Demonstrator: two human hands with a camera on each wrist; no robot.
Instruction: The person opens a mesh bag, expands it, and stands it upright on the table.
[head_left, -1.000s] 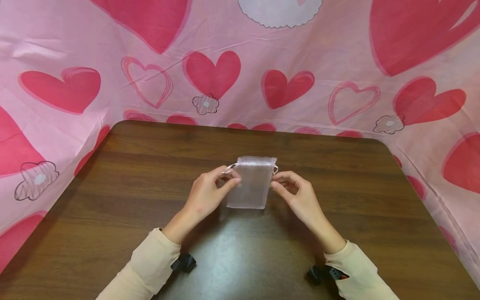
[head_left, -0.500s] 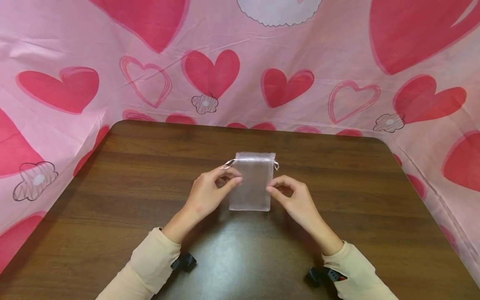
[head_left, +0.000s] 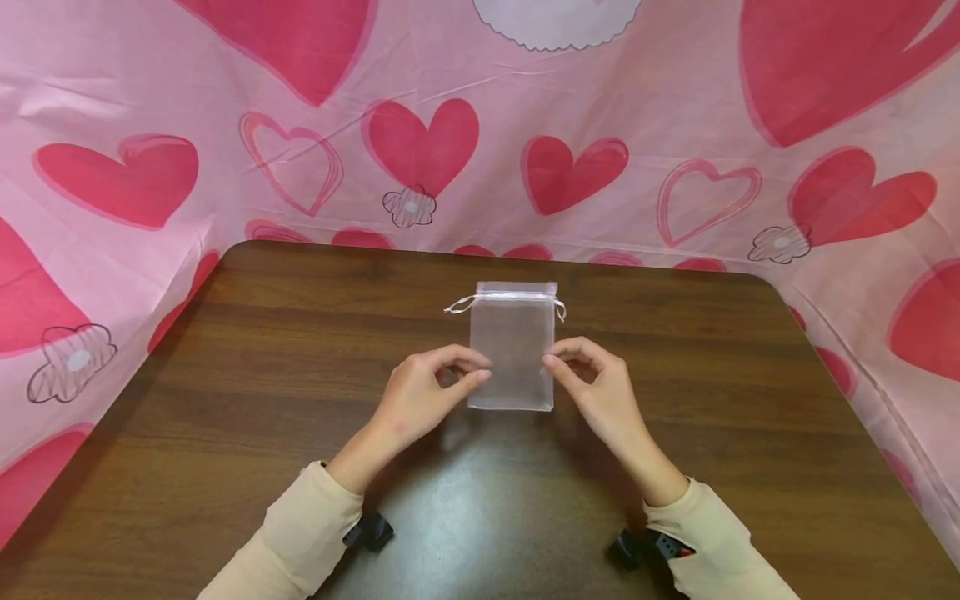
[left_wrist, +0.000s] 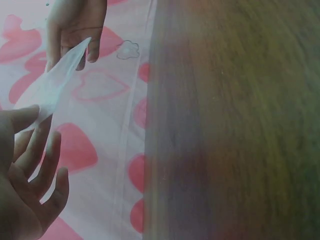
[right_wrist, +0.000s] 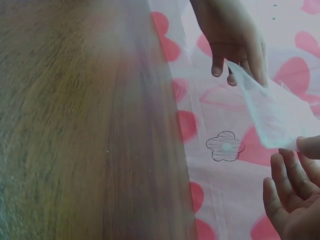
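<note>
**Sheer pouch held by both side edges above a brown table**

Small translucent white organza pouch [head_left: 512,350], pinched on each side edge and held above the dark wood-grain table [head_left: 262,400], roughly over its middle. Left hand [head_left: 423,396] at the pouch's left edge, thumb and forefinger closed on the fabric, remaining fingers loosely curled behind. Right hand [head_left: 596,387] mirrored at the right edge, thumb and forefinger likewise nipping the fabric. Pouch upright in the head view, mouth at the far end, bottom hem nearest the person. Thin white drawstring ribbon [head_left: 459,305] threaded just below the mouth, one short tail sticking out to the left, another hanging at the right corner. Nothing discernible inside through the sheer cloth.

From the left wrist view: pouch [left_wrist: 55,85] stretched as a pale sheet between the near left hand [left_wrist: 25,185] and the far right hand [left_wrist: 75,30], fingertips of the near hand touching its edge. From the right wrist view: same arrangement reversed, pouch [right_wrist: 272,115] between the near right hand [right_wrist: 295,195] and the far left hand [right_wrist: 232,35]. Whether the pouch touches the table: not clear from any view.

Cream long sleeves [head_left: 315,533] on both forearms, a black strap at each wrist. Pink cloth with red hearts [head_left: 420,150] draped behind and around the table.
</note>
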